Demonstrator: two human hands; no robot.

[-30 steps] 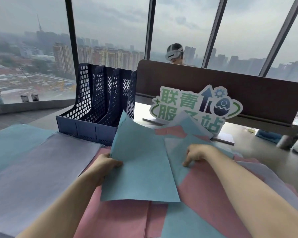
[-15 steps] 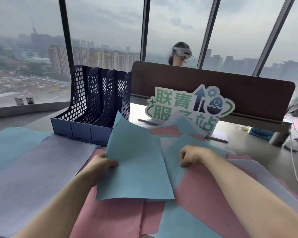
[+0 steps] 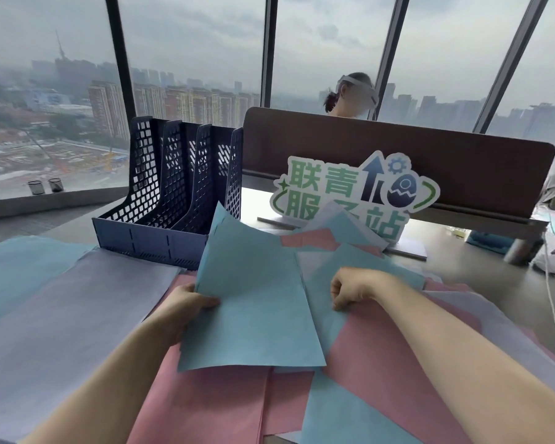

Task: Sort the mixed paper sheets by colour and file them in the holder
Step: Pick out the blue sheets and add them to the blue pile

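Right hand curled tighter, holder seemingly unblocked

Ahead-left of the left hand, the blue file holder stands with open slots; the raised blue sheet partly blocks its front, the sign rising ahead-right

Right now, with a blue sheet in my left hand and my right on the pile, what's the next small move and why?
Probably pull free the blue sheet your right hand is pinching and lay it onto the blue sheet your left hand holds. Pink sheets and blue are mixed in the pile, and the holder looks empty.
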